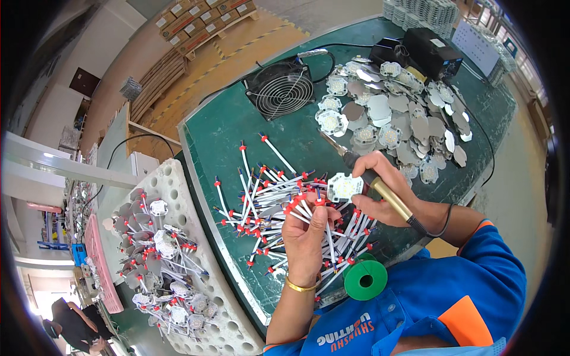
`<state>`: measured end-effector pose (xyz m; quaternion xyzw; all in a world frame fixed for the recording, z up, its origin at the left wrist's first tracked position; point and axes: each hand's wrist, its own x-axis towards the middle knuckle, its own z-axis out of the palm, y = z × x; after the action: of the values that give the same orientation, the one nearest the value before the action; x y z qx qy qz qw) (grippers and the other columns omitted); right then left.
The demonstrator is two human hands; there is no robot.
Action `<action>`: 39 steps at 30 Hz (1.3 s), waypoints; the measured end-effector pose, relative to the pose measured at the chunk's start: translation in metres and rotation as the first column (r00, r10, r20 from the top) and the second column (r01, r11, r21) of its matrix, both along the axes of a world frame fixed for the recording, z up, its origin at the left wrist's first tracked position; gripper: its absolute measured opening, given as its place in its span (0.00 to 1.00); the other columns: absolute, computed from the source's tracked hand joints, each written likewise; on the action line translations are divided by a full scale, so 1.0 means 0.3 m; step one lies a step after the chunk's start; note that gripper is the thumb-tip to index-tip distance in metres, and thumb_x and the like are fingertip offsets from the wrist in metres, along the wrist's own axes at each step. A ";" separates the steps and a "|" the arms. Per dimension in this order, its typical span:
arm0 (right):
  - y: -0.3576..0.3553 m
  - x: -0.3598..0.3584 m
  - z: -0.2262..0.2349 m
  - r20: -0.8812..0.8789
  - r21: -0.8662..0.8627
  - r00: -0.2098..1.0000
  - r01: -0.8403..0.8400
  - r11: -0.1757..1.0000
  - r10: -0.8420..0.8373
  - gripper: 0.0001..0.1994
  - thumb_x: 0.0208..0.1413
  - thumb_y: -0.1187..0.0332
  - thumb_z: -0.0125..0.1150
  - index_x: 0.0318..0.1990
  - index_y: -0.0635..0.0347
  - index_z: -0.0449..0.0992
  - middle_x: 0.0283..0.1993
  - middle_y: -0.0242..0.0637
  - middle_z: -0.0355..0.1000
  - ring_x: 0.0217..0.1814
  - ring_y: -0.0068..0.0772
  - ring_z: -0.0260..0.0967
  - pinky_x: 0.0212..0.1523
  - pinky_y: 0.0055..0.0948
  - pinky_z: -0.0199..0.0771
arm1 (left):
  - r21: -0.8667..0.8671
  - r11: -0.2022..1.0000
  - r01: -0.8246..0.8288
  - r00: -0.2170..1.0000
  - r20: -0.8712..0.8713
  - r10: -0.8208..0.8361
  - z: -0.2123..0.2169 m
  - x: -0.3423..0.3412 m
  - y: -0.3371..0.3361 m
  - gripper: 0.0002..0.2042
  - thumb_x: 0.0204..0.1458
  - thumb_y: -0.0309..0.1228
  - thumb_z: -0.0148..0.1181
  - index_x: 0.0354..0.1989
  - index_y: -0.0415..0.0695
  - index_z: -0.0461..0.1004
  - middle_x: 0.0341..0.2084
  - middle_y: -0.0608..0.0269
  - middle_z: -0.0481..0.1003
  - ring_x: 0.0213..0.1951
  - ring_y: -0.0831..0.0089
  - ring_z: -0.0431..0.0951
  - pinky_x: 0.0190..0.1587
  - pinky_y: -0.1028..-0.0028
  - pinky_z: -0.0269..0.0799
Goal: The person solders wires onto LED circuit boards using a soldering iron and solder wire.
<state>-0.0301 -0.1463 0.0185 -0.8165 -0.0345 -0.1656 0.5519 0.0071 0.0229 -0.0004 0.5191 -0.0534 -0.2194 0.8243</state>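
Note:
My left hand (pixel 304 237) is closed on a few short white wires (pixel 301 209) with red bands near their ends. My right hand (pixel 389 193) grips a soldering iron (pixel 389 199) with a brass-coloured handle, its tip pointing up and away to the left. At the right thumb and fingers is a white LED board (pixel 345 187), close beside the left hand's wires; whether the wires touch it I cannot tell. Beneath both hands spreads a loose pile of similar wires (pixel 261 196). A green spool (pixel 365 280) sits near my body at the table's edge.
Many loose LED boards (pixel 380 110) lie heaped on the green table (pixel 208 142). Beyond them stand a black fan (pixel 280 89) and a black box (pixel 432 53). On the left, a white foam tray (pixel 222 320) with holes carries wired boards (pixel 166 243). Another person (pixel 74 326) is at far left.

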 end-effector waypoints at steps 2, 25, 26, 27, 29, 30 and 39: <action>-0.008 -0.001 -0.019 0.014 -0.068 0.999 -0.028 0.997 0.029 0.18 0.39 0.79 0.56 0.40 0.57 0.60 0.28 0.36 0.61 0.19 0.26 0.63 0.20 0.25 0.60 | 0.013 0.999 -0.039 0.999 -0.016 0.039 0.008 0.000 -0.010 0.09 0.52 0.27 0.53 0.41 0.40 0.67 0.28 0.65 0.72 0.30 0.80 0.73 0.29 0.83 0.66; -0.035 -0.017 -0.029 0.344 -0.108 0.927 0.201 0.974 -0.153 0.16 0.41 0.79 0.59 0.39 0.61 0.61 0.33 0.39 0.65 0.28 0.31 0.64 0.30 0.27 0.65 | 0.063 0.995 0.071 0.997 0.021 -0.072 0.003 -0.028 -0.026 0.10 0.51 0.27 0.54 0.42 0.41 0.67 0.29 0.58 0.74 0.25 0.78 0.73 0.27 0.81 0.67; -0.039 -0.020 -0.023 0.348 -0.110 0.928 0.178 0.978 -0.130 0.17 0.41 0.79 0.58 0.39 0.61 0.61 0.34 0.39 0.65 0.29 0.29 0.64 0.30 0.26 0.65 | 0.047 0.994 0.094 0.995 0.023 -0.095 0.000 -0.027 -0.023 0.10 0.51 0.27 0.54 0.41 0.41 0.67 0.28 0.58 0.74 0.23 0.79 0.71 0.26 0.82 0.66; -0.038 -0.022 -0.026 0.348 -0.110 0.928 0.179 0.978 -0.131 0.17 0.41 0.79 0.58 0.39 0.61 0.61 0.34 0.39 0.65 0.29 0.29 0.64 0.30 0.26 0.65 | 0.052 0.997 0.058 0.998 0.032 -0.060 -0.001 -0.030 -0.029 0.10 0.51 0.27 0.55 0.42 0.39 0.69 0.27 0.60 0.74 0.20 0.82 0.66 0.24 0.83 0.63; -0.035 -0.026 -0.036 0.306 0.031 0.944 0.123 0.992 -0.126 0.17 0.40 0.79 0.58 0.39 0.61 0.62 0.34 0.39 0.65 0.29 0.28 0.64 0.29 0.25 0.65 | 0.098 0.994 0.050 0.999 0.016 -0.052 0.010 -0.034 -0.033 0.11 0.51 0.27 0.55 0.42 0.37 0.69 0.27 0.60 0.74 0.20 0.82 0.66 0.24 0.84 0.62; -0.036 -0.026 -0.039 0.306 0.032 0.943 0.125 0.992 -0.129 0.17 0.40 0.79 0.58 0.39 0.61 0.62 0.34 0.39 0.65 0.29 0.28 0.64 0.29 0.25 0.65 | 0.145 0.989 0.042 0.999 0.001 -0.042 0.013 -0.035 -0.036 0.11 0.51 0.28 0.55 0.42 0.36 0.70 0.26 0.61 0.74 0.21 0.83 0.65 0.24 0.84 0.60; -0.040 -0.016 -0.040 0.364 -0.071 0.920 0.182 0.981 -0.144 0.17 0.40 0.79 0.59 0.39 0.60 0.62 0.34 0.38 0.66 0.27 0.25 0.64 0.28 0.24 0.65 | 0.092 0.994 0.064 0.998 -0.013 -0.063 0.002 -0.037 -0.032 0.12 0.52 0.29 0.54 0.41 0.35 0.71 0.26 0.61 0.74 0.21 0.83 0.65 0.25 0.84 0.59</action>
<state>-0.0349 -0.1584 0.0066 -0.8004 -0.0745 -0.3546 0.4775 -0.0040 0.0135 0.0003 0.5537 -0.0555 -0.2503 0.7923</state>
